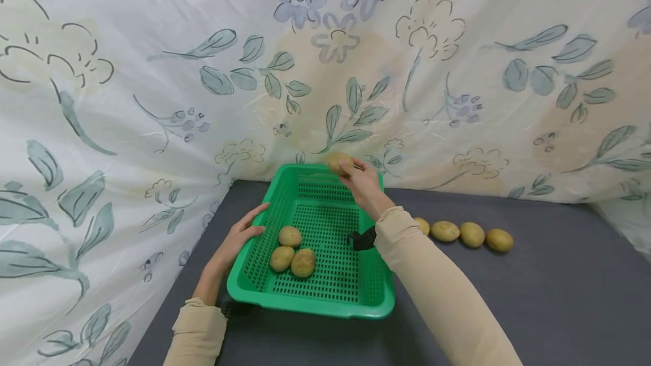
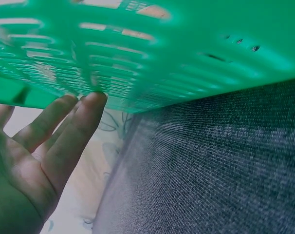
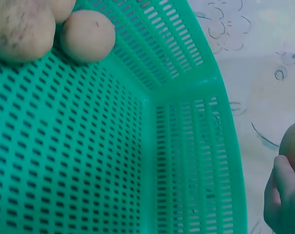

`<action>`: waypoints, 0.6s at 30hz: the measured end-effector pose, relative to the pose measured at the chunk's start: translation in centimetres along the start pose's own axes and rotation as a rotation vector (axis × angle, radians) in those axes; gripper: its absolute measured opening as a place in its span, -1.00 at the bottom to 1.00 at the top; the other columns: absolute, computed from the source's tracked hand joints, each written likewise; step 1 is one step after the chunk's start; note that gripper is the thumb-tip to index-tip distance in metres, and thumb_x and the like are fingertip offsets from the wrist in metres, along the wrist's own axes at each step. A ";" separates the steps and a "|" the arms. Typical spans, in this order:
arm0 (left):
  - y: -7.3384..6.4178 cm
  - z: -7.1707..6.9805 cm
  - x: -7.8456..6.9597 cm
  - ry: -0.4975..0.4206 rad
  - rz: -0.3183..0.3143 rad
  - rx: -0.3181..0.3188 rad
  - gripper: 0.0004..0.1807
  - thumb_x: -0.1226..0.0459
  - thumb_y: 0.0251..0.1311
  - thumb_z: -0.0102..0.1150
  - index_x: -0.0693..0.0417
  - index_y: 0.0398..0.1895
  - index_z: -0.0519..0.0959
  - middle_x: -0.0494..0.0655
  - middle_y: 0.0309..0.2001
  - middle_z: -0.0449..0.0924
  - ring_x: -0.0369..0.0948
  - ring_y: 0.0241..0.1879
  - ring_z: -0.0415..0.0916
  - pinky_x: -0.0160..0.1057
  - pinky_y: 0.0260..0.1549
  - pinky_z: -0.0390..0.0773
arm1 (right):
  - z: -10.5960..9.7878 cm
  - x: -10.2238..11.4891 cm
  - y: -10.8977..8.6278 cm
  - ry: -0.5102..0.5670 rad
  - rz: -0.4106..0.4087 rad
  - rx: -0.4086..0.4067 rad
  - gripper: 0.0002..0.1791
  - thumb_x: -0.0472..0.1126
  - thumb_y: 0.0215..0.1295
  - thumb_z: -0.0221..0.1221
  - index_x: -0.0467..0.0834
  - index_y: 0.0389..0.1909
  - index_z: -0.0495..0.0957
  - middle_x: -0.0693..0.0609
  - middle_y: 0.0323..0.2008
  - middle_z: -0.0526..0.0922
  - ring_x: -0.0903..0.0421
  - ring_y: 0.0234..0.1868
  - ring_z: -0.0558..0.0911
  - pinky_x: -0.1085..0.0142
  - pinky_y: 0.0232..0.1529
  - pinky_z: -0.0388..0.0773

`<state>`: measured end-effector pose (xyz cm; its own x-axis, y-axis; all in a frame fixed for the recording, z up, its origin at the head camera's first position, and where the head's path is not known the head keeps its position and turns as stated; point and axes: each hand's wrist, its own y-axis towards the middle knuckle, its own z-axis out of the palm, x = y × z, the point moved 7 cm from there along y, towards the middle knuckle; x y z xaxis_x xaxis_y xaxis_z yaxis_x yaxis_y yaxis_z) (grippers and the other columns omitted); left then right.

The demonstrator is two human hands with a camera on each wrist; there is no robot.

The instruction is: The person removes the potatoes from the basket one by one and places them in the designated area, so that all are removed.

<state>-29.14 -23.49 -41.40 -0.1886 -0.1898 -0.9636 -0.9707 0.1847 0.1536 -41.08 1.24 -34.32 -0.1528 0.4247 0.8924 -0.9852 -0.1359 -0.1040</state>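
My right hand [image 1: 363, 185] grips a potato [image 1: 339, 163] above the far rim of a green plastic basket [image 1: 330, 312]. At the right edge of the right wrist view, the same potato [image 3: 294, 148] shows beside the fingers [image 3: 285, 175]. Three potatoes lie together in the left part of the basket, one of them the potato [image 1: 303, 263] nearest its middle. My left hand [image 1: 235, 244] is at the basket's left side. In the left wrist view its extended fingers [image 2: 72, 134] touch the slotted outer wall [image 2: 113, 58].
To the right of the basket, several potatoes [image 1: 472, 234] form a row on the dark table [image 1: 559, 275]. A floral cloth [image 1: 325, 72] hangs behind the table and along its left side. A black strap [image 1: 362, 239] is on the right wrist.
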 end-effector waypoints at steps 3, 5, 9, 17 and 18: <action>0.0 0.0 -0.1 0.008 -0.001 -0.001 -0.39 0.23 0.44 -0.12 0.01 0.50 0.05 0.12 0.49 -0.22 0.21 0.38 -0.10 0.20 0.08 0.31 | -0.7 0.6 -0.2 -0.006 -0.005 0.003 -0.32 -0.37 0.39 0.05 -0.27 0.44 0.00 -0.24 0.36 0.05 -0.11 0.33 0.26 0.23 0.21 0.31; -0.1 0.0 0.0 0.014 -0.001 -0.006 -0.40 0.22 0.44 -0.12 0.01 0.50 0.06 0.11 0.49 -0.23 0.20 0.40 -0.18 0.23 0.11 0.27 | -1.2 1.0 -0.3 -0.008 -0.008 0.006 -0.32 -0.37 0.39 0.04 -0.27 0.45 -0.02 -0.24 0.36 0.04 -0.12 0.33 0.26 0.24 0.21 0.31; -0.1 0.0 0.1 0.012 -0.002 -0.008 -0.40 0.22 0.44 -0.12 -0.02 0.50 0.07 0.10 0.49 -0.24 0.20 0.41 -0.19 0.25 0.11 0.25 | -2.3 1.7 -0.5 0.008 -0.010 0.008 -0.31 -0.38 0.40 0.02 -0.26 0.46 -0.04 -0.24 0.37 0.03 -0.12 0.34 0.24 0.24 0.22 0.30; -0.1 -0.1 0.1 -0.009 -0.011 0.009 -0.38 0.22 0.43 -0.11 0.04 0.51 0.03 0.19 0.47 -0.19 0.25 0.32 0.05 0.05 -0.01 0.44 | -4.9 3.1 -1.0 0.006 -0.021 -0.003 -0.31 -0.38 0.41 -0.01 -0.26 0.48 -0.07 -0.23 0.40 0.02 -0.09 0.35 0.23 0.27 0.20 0.32; -0.1 -0.1 0.0 -0.019 -0.012 0.012 -0.38 0.23 0.43 -0.12 0.04 0.51 0.02 0.21 0.46 -0.16 0.25 0.28 0.11 0.02 -0.04 0.47 | -5.2 3.3 -1.1 0.004 -0.023 -0.007 -0.31 -0.38 0.41 -0.01 -0.26 0.48 -0.08 -0.23 0.40 0.02 -0.09 0.35 0.23 0.28 0.20 0.32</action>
<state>-29.09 -23.57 -41.41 -0.1736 -0.1740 -0.9693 -0.9711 0.1940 0.1391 -40.90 7.41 -33.54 -0.1305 0.4313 0.8927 -0.9890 -0.1203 -0.0865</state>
